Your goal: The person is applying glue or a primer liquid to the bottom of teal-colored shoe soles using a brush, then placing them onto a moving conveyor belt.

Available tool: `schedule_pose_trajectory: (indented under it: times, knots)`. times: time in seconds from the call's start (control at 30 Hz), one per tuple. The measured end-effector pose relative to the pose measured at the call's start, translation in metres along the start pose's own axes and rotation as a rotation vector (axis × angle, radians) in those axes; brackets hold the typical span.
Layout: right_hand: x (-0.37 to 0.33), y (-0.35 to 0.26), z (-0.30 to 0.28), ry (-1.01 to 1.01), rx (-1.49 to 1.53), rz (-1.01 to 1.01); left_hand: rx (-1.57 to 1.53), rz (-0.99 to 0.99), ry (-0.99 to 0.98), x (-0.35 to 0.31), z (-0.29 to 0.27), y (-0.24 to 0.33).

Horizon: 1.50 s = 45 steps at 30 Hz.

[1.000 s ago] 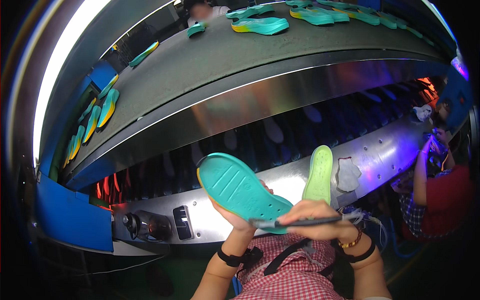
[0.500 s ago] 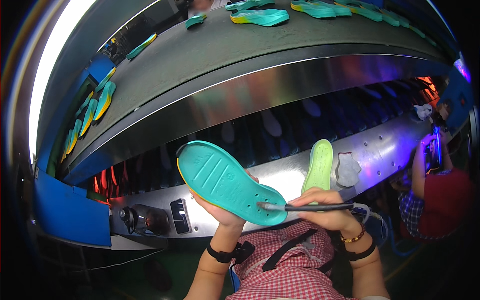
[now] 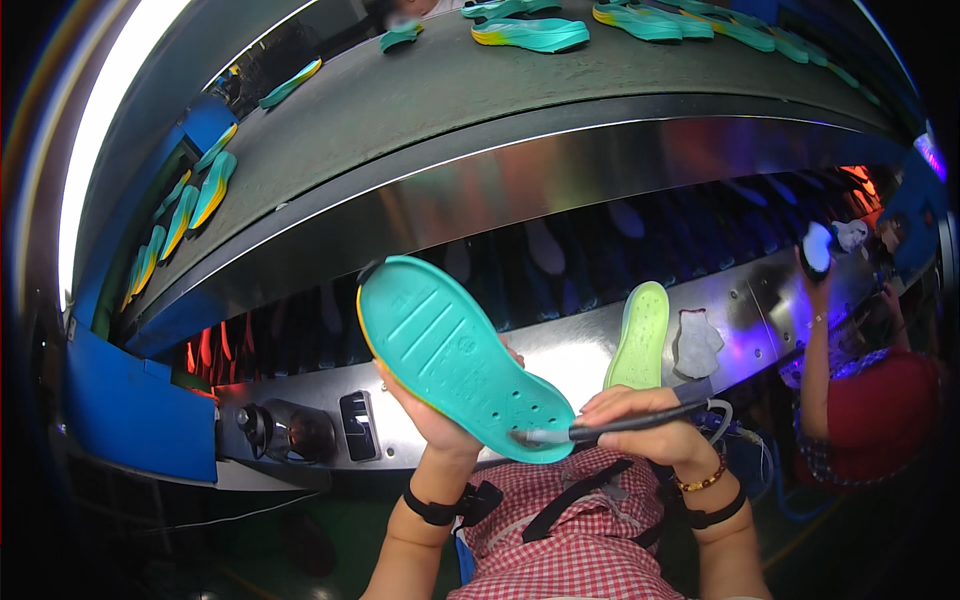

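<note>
A turquoise shoe midsole [image 3: 450,350] with a yellow edge rests tilted in my left hand [image 3: 432,418], its grooved and holed face turned up. My left fingers wrap under it and show at its far edge. In my right hand [image 3: 645,425] is a slim brush [image 3: 590,432] with a dark handle and a pale tube running from its back end. The bristles touch the midsole near its narrower, holed end, close to the lower edge. Beyond my right hand a lime-green sole [image 3: 640,335] lies on the metal ledge, beside a crumpled white glove or cloth [image 3: 697,343].
A phone [image 3: 358,425] and a dark jug [image 3: 295,430] stand on the ledge at the left. Above runs a dark conveyor belt [image 3: 400,130] carrying several turquoise midsoles [image 3: 530,35]. A lower level holds more soles. At the right a co-worker [image 3: 880,410] holds up a pale sole [image 3: 816,248].
The brush tip has moved from among the holes toward the lower edge of the midsole. The midsole's far end has risen slightly. The co-worker's arm now reaches forward with a pale sole.
</note>
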State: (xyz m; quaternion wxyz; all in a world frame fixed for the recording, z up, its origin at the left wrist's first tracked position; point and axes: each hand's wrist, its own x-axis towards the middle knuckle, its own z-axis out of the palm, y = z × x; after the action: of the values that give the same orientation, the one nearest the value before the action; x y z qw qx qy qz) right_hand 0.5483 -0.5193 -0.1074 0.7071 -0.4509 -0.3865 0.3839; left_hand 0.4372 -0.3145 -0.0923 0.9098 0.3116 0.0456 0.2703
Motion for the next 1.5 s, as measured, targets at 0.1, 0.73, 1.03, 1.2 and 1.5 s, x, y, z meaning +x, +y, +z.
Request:
schedule_pose_trajectory:
  times: [0.1,0.73,1.03,1.2,1.5]
  knots:
    - [0.006,0.000,0.014,0.129,0.424,0.130,-0.269,-0.078,0.263,-0.010,0.014,-0.010]
    - [0.019,-0.046,-0.005,-0.360,-0.397,-0.089,0.111,-0.823,-0.186,-0.008,-0.019,0.006]
    - [0.017,-0.058,-0.022,-0.389,-0.584,-0.049,0.281,-0.985,-0.139,-0.007,-0.008,0.022]
    - [0.011,-0.053,-0.025,-0.493,-0.606,-0.043,0.506,-0.910,-0.164,-0.009,-0.016,0.029]
    - [0.001,-0.038,-0.035,-0.295,-0.461,-0.115,0.385,-0.787,-0.106,-0.012,-0.024,0.055]
